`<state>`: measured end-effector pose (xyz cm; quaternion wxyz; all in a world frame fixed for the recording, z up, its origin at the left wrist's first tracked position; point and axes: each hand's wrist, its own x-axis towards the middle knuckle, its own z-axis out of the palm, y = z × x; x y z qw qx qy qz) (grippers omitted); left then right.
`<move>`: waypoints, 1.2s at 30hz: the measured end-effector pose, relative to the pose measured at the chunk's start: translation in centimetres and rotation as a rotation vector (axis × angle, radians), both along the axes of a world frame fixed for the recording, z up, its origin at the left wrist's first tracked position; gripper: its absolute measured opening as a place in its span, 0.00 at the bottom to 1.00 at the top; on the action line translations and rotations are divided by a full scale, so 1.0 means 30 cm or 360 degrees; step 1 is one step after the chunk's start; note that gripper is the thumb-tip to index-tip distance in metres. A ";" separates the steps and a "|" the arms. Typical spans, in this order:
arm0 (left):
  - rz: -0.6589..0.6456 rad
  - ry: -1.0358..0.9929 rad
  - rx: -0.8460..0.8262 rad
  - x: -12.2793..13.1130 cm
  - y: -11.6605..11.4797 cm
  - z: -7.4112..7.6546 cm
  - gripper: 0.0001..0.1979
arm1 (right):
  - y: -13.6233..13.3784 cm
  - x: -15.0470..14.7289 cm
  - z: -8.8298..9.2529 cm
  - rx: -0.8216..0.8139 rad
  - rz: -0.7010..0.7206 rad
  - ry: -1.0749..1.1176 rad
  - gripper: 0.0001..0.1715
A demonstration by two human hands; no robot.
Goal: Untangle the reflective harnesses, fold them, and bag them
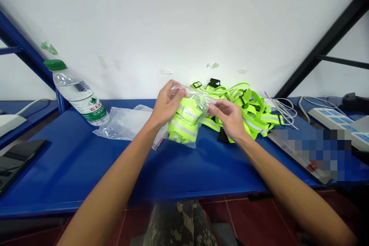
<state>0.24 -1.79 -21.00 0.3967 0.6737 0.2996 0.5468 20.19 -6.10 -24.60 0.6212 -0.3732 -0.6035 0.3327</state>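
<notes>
One transparent plastic zip bag, filled with a bundled fluorescent-yellow reflective strap, is held over the blue table, its top edge pinched by the left hand and the right hand. Behind the right hand, loose fluorescent-yellow straps with black buckles are heaped.

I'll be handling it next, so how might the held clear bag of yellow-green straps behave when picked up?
The clear bag probably flexes easily, as its film looks thin and wrinkled. Its glossy surface may feel slippery. The strap bundle inside, layered and folded, would likely squash rather than break.
</notes>
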 end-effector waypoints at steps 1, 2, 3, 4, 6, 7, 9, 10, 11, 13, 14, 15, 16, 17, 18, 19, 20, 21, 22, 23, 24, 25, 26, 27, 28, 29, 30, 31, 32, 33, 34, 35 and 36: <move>-0.0033 0.0006 -0.0056 -0.003 0.003 -0.009 0.12 | -0.005 -0.003 0.000 -0.0037 0.0043 0.0007 0.18; -0.0049 0.0023 -0.0097 -0.004 0.006 -0.018 0.12 | -0.010 -0.006 -0.001 -0.0066 0.0076 0.0002 0.18; -0.0042 0.0045 -0.0115 -0.004 0.010 -0.026 0.12 | -0.014 -0.008 -0.001 -0.0085 0.0092 -0.0015 0.18; -0.0018 0.0073 -0.0107 -0.002 0.013 -0.035 0.12 | -0.017 -0.009 -0.002 -0.0095 0.0086 -0.0039 0.19; 0.0048 0.0143 -0.0048 0.004 0.017 -0.048 0.10 | -0.021 -0.010 -0.004 -0.0090 0.0032 -0.0088 0.20; 0.0081 0.0162 -0.0023 0.009 0.018 -0.054 0.09 | -0.021 -0.009 -0.006 -0.0083 -0.0001 -0.0110 0.21; 0.0120 0.0138 -0.0041 0.019 0.018 -0.062 0.08 | -0.020 -0.006 -0.010 -0.0077 -0.0053 -0.0137 0.22; 0.0119 0.0102 -0.0084 0.023 0.016 -0.066 0.07 | -0.018 -0.004 -0.012 -0.0080 -0.0071 -0.0145 0.22; 0.0123 0.0062 -0.0131 0.027 0.014 -0.068 0.06 | -0.017 -0.002 -0.015 -0.0088 -0.0086 -0.0152 0.22; 0.0164 0.0011 -0.0167 0.034 0.009 -0.071 0.05 | -0.014 0.000 -0.019 -0.0108 -0.0122 -0.0161 0.23; 0.0205 0.0006 -0.0149 0.036 0.005 -0.072 0.06 | -0.012 0.000 -0.021 -0.0118 -0.0137 -0.0162 0.23; 0.0254 0.0009 -0.0116 0.039 0.002 -0.073 0.07 | -0.010 0.000 -0.023 -0.0126 -0.0148 -0.0154 0.23; 0.0305 0.0014 -0.0083 0.041 -0.001 -0.073 0.08 | -0.007 0.000 -0.025 -0.0129 -0.0152 -0.0137 0.22; 0.0340 0.0021 -0.0062 0.044 -0.004 -0.075 0.09 | -0.005 0.000 -0.027 -0.0131 -0.0153 -0.0107 0.22; 0.0358 0.0028 -0.0055 0.045 -0.005 -0.077 0.10 | -0.002 -0.001 -0.028 -0.0133 -0.0149 -0.0071 0.21; 0.0365 0.0039 -0.0060 0.047 -0.005 -0.080 0.11 | 0.001 -0.001 -0.029 -0.0137 -0.0139 -0.0032 0.21; 0.0367 0.0049 -0.0068 0.047 -0.004 -0.084 0.11 | 0.003 -0.001 -0.030 -0.0141 -0.0128 -0.0003 0.21; 0.0368 0.0057 -0.0075 0.048 -0.002 -0.087 0.11 | 0.004 -0.002 -0.030 -0.0146 -0.0125 0.0009 0.21; 0.0370 0.0064 -0.0078 0.047 0.000 -0.091 0.11 | 0.005 -0.002 -0.030 -0.0149 -0.0133 0.0005 0.21; 0.0377 0.0075 -0.0080 0.047 0.003 -0.094 0.10 | 0.006 -0.004 -0.030 -0.0151 -0.0149 -0.0016 0.21; 0.0391 0.0091 -0.0085 0.047 0.005 -0.096 0.11 | 0.005 -0.005 -0.029 -0.0152 -0.0168 -0.0044 0.21; 0.0408 0.0105 -0.0090 0.046 0.007 -0.097 0.11 | 0.004 -0.006 -0.029 -0.0155 -0.0186 -0.0073 0.22; 0.0422 0.0118 -0.0094 0.046 0.008 -0.097 0.11 | 0.003 -0.007 -0.028 -0.0160 -0.0199 -0.0093 0.22; 0.0429 0.0124 -0.0101 0.047 0.009 -0.097 0.11 | 0.003 -0.008 -0.028 -0.0164 -0.0207 -0.0099 0.23; 0.0425 0.0119 -0.0110 0.048 0.009 -0.096 0.11 | 0.003 -0.009 -0.029 -0.0165 -0.0211 -0.0095 0.23; 0.0413 0.0101 -0.0120 0.050 0.009 -0.096 0.11 | 0.004 -0.009 -0.030 -0.0162 -0.0213 -0.0084 0.23; 0.0394 0.0074 -0.0130 0.052 0.009 -0.095 0.10 | 0.006 -0.008 -0.032 -0.0155 -0.0209 -0.0069 0.22; 0.0369 0.0046 -0.0141 0.054 0.009 -0.096 0.10 | 0.008 -0.007 -0.034 -0.0150 -0.0191 -0.0056 0.21; 0.0342 0.0026 -0.0150 0.057 0.008 -0.096 0.10 | 0.011 -0.006 -0.038 -0.0149 -0.0163 -0.0050 0.21; 0.0318 0.0017 -0.0154 0.059 0.008 -0.098 0.11 | 0.015 -0.004 -0.042 -0.0152 -0.0129 -0.0050 0.20; 0.0298 0.0018 -0.0150 0.061 0.008 -0.100 0.11 | 0.019 -0.003 -0.047 -0.0158 -0.0095 -0.0053 0.19; 0.0280 0.0026 -0.0141 0.063 0.008 -0.103 0.11 | 0.023 -0.001 -0.052 -0.0164 -0.0071 -0.0057 0.18; 0.0265 0.0033 -0.0130 0.064 0.009 -0.106 0.11 | 0.026 0.001 -0.057 -0.0167 -0.0058 -0.0061 0.17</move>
